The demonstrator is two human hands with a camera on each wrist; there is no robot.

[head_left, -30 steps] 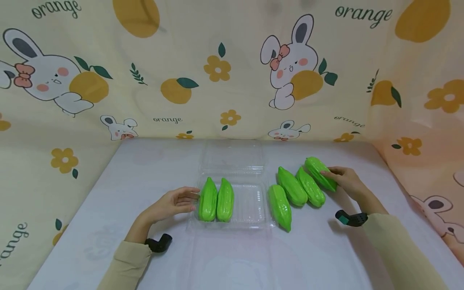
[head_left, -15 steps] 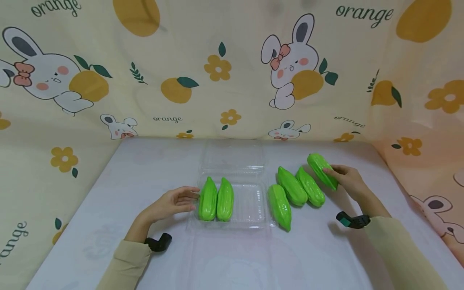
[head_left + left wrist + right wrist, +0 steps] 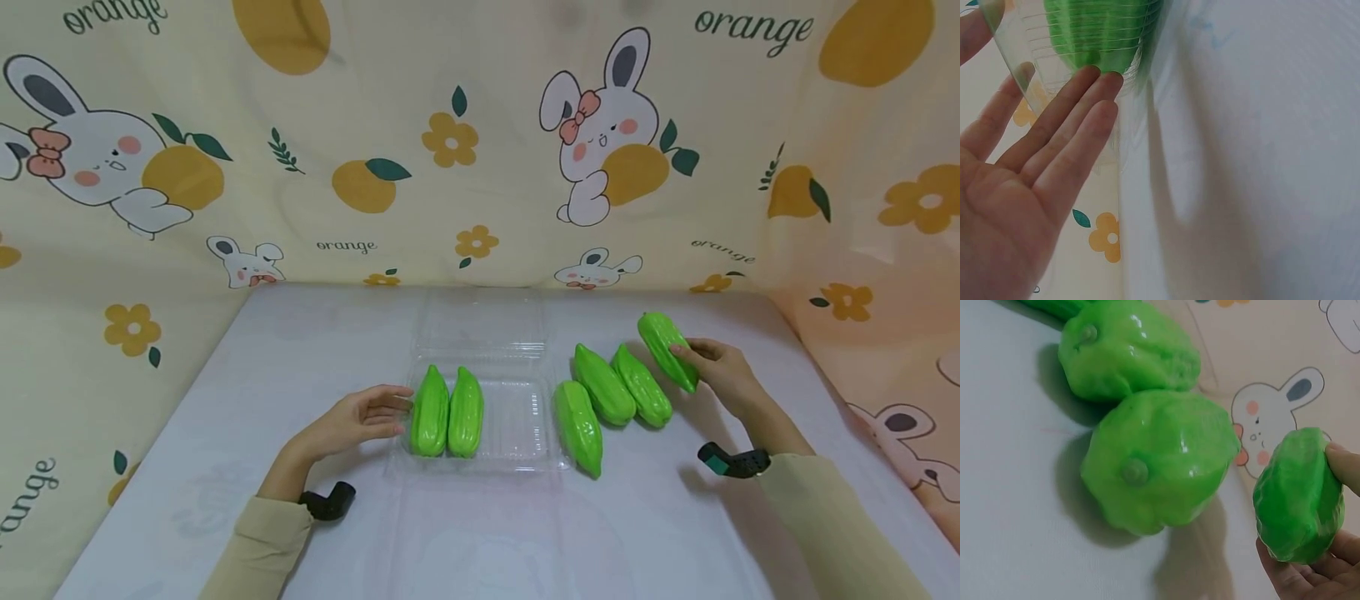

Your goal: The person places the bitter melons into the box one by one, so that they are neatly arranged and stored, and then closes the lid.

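Observation:
In the head view my right hand pinches a glossy green bitter melon between thumb and fingers, raised above the table at the right. The right wrist view shows the thumb on one side of this bitter melon and fingers under it. My left hand is at the left side of a clear plastic box, fingers extended. Its fingertips are right at the ribbed wall in the left wrist view. Two bitter melons lie side by side in the box's left part.
Right of the box, several bitter melons lie on the white table, the closest one right beside the box edge. The box's clear lid is folded back toward the printed cloth backdrop.
My right hand has lifted its bitter melon up from the table and slightly away from the others. The left hand has stayed at the box.

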